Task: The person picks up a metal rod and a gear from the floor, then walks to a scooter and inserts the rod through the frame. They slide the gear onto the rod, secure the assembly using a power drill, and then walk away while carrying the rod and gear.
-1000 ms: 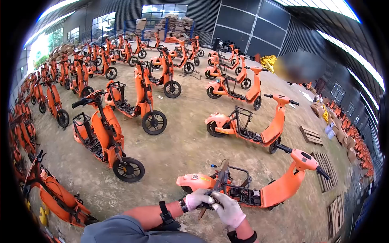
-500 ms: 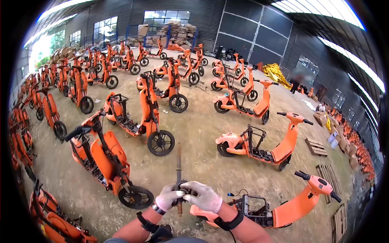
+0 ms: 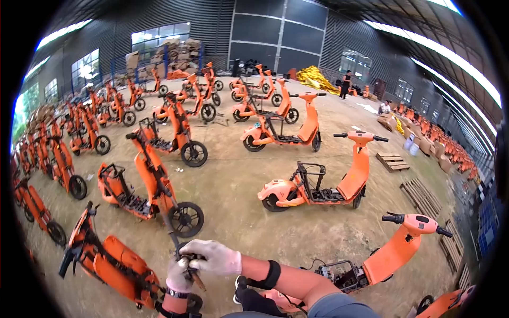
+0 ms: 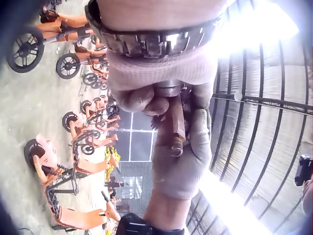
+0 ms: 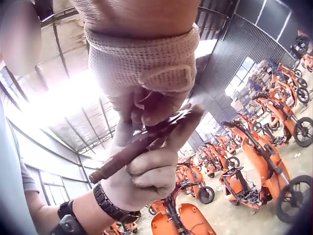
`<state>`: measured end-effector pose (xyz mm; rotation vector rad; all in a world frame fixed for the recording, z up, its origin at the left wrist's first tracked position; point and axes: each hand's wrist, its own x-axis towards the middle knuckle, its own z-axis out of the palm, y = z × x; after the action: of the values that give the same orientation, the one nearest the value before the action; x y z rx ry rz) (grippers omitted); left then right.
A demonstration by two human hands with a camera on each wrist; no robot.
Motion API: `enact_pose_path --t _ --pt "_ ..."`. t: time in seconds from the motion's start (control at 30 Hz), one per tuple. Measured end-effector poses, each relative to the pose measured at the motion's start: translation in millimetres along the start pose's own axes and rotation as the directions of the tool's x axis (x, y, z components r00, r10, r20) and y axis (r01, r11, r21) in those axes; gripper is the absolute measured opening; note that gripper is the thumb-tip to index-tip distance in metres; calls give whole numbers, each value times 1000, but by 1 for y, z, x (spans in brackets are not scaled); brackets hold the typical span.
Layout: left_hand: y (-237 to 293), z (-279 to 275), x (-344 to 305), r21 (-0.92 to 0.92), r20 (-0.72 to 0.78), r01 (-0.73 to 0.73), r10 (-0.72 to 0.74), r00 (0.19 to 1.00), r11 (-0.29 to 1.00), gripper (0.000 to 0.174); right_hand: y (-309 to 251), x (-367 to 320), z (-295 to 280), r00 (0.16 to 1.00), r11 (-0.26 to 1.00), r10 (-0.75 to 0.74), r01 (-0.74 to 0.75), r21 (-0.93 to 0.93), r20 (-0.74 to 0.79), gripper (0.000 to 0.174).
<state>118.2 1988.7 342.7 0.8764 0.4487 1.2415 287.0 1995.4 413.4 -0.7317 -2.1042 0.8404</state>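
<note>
Held up in front of the person's waist is a rusty metal rod (image 5: 122, 159) with a dark toothed part (image 5: 159, 128) around its middle. The left hand (image 3: 179, 274), in a pale glove, grips the rod from below, fingers curled round it in the right wrist view. From above, the gloved right hand (image 3: 214, 256) closes its fingertips over the toothed part, partly hiding it. One end of the rod narrows to a threaded tip (image 4: 175, 148) in the left wrist view. Beyond the hands, the rod's other end overlaps a scooter's front wheel (image 3: 185, 219).
Orange scooter frames (image 3: 323, 183) stand in rows over the concrete floor. One leans close by at the lower left (image 3: 116, 259), another (image 3: 395, 254) at the right. Wooden pallets (image 3: 420, 197) lie along the right. A person (image 3: 345, 85) stands far back near a yellow pile (image 3: 316, 79).
The hands have carried the rod from the right-hand scooter to the left, beside the lower-left one. The head view has turned right since half a second ago. Both hands still hold the rod.
</note>
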Motion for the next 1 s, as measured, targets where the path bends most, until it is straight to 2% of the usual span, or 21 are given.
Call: enact_pose_path --t 0.13,0.17,0.2,0.23,0.27,0.3,0.4,0.43,0.57,0.67,0.73,0.8,0.83,0.87,0.9,0.93,0.97,1.0 --pt "-24 -4 79 -84 -115 45 -55 992 995 44 63 38 -48 999 999 -10 9 34 32 35" --pt "-27 -7 102 -59 -34 71 -73 997 996 41 82 47 -63 999 1000 -14 13 23 50 34" --pt "-44 -30 129 -38 76 78 -74 994 996 46 99 57 -83 998 1000 -18 18 8 68 34" --pt "-50 -21 155 -76 55 56 -52 997 996 50 106 66 -106 994 999 36 -39 32 104 34" --pt "-56 -12 177 -116 28 38 -35 999 993 53 125 75 -120 996 998 -14 8 62 88 34" --pt "-72 -29 202 -148 5 39 -39 999 988 60 140 85 -137 996 999 -4 0 54 84 34" --pt "-82 -21 266 -168 48 23 -15 999 986 62 176 118 -188 992 999 18 -22 27 128 35" --pt "-88 -26 285 -191 27 40 -35 999 981 62 188 125 -201 988 999 32 -36 24 151 35" --pt "-98 -8 361 -190 6 -38 40 999 981 56 222 156 -254 985 998 55 -51 -26 166 39" --pt "-108 13 415 -241 -88 -41 20 996 970 57 250 169 -295 999 998 54 -54 21 5 44" --pt "-114 24 454 -297 5 12 -11 1000 955 62 259 173 -342 976 977 215 -214 8 -27 51" --pt "-111 28 500 -215 103 -11 34 994 976 56 322 164 -375 964 962 232 -247 -120 -126 51" --pt "-113 30 521 -314 116 19 18 993 949 57 356 154 -395 933 915 339 -357 -187 -124 50" --pt "-116 26 541 -364 -5 60 -66 998 930 63 393 138 -417 888 852 441 -460 -251 -130 50" --pt "-118 20 564 -295 18 33 -28 999 955 69 440 110 -432 830 782 519 -558 -278 -205 50" --pt "-119 12 588 -226 35 -3 11 999 974 75 463 78 -452 757 704 594 -653 -278 -272 48" --pt "-121 9 610 -247 21 8 -3 1000 969 74 492 36 -464 629 584 712 -777 -233 -314 47" --pt "-120 7 634 -267 5 11 -10 1000 964 73 578 -47 -460 620 587 685 -781 -213 -382 45"
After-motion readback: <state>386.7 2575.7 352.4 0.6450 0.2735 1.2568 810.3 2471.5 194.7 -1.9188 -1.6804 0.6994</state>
